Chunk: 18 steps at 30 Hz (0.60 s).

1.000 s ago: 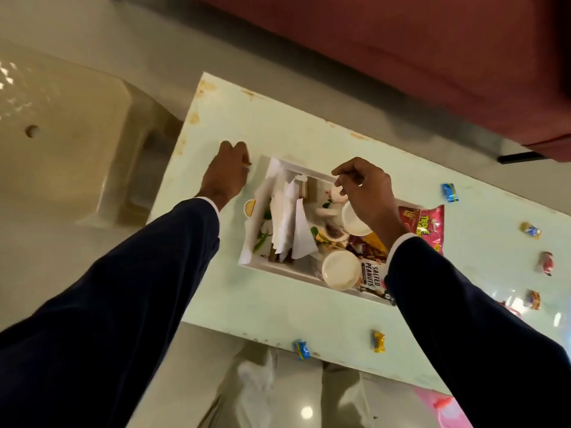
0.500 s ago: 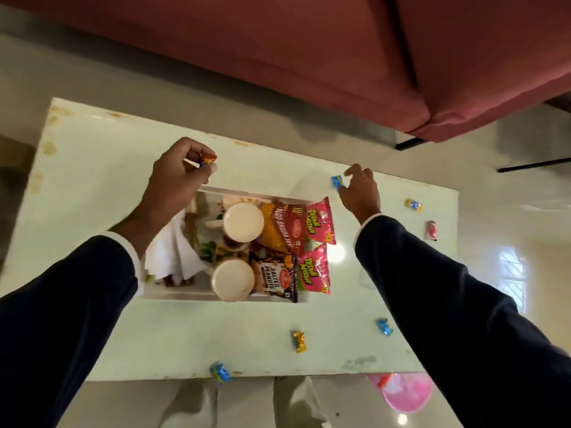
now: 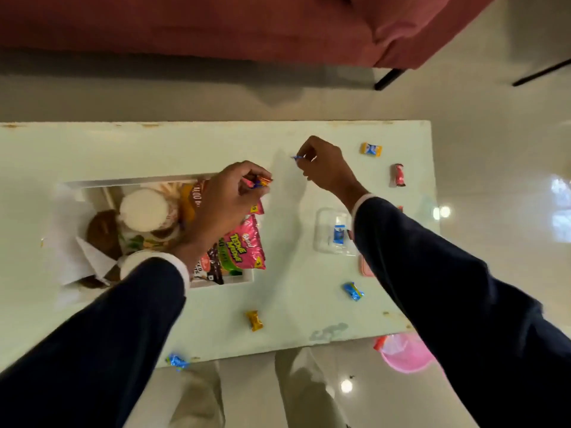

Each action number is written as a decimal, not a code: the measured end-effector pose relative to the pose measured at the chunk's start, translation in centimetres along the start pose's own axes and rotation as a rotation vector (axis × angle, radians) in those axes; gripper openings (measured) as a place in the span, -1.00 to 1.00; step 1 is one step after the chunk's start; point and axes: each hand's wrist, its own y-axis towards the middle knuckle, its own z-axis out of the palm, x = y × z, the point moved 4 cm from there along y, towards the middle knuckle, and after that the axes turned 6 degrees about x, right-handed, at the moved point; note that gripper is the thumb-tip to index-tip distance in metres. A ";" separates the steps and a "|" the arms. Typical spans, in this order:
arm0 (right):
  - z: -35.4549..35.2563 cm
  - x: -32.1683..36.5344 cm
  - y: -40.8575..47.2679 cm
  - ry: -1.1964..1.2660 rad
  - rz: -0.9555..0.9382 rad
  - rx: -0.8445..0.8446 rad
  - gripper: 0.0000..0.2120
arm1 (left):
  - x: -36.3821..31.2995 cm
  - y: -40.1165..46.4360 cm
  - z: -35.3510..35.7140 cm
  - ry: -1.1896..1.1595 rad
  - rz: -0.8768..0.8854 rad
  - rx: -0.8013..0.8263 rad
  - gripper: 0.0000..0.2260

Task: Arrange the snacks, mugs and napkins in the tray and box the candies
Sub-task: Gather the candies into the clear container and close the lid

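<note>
A white tray (image 3: 136, 181) on the pale green table holds white napkins (image 3: 77, 257), two mugs (image 3: 144, 210) and snack packets (image 3: 244, 245). My left hand (image 3: 228, 199) hovers over the tray's right end, pinching wrapped candies (image 3: 258, 182) in its fingertips. Farther right, my right hand (image 3: 324, 168) is raised over the table, shut on a small blue candy (image 3: 297, 157). A clear plastic box (image 3: 332, 231) with a blue candy inside sits below my right wrist. Loose candies lie around: yellow-blue (image 3: 371, 149), red (image 3: 398, 175), blue (image 3: 353, 291), gold (image 3: 255, 320), blue at the near edge (image 3: 176, 361).
A red sofa (image 3: 216, 26) runs along the far side of the table (image 3: 309, 304). A pink lid (image 3: 365, 267) shows beside my right sleeve. On the glossy floor by the table's near right corner lies a pink bowl (image 3: 404, 355).
My right hand has picked the blue candy off the table and lifted it. My left hand has carried its candies rightward over the tray. The view has shifted right, revealing the clear box.
</note>
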 end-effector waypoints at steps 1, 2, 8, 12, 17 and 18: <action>-1.6 -1.1 -2.0 0.117 0.030 -0.029 -0.95 | -0.9 0.5 2.4 -0.010 -0.009 0.039 -0.84; -2.9 -2.3 -4.1 0.200 0.055 -0.052 -0.97 | -1.7 0.8 4.9 -0.009 -0.020 0.079 -0.83; -5.1 -10.2 -14.9 0.221 0.189 -0.076 -0.94 | -3.7 0.2 16.2 0.104 -0.108 0.201 -0.91; -4.5 -12.5 -17.0 0.276 0.242 -0.141 -0.98 | -3.1 0.2 18.4 0.106 -0.186 0.101 -0.96; -4.2 -12.6 -17.0 0.295 0.212 -0.106 -0.79 | -2.5 1.0 19.2 0.180 -0.204 0.059 -0.81; -4.3 -12.7 -17.2 0.308 0.207 -0.102 -0.77 | -2.6 0.9 19.3 0.202 -0.192 0.051 -0.79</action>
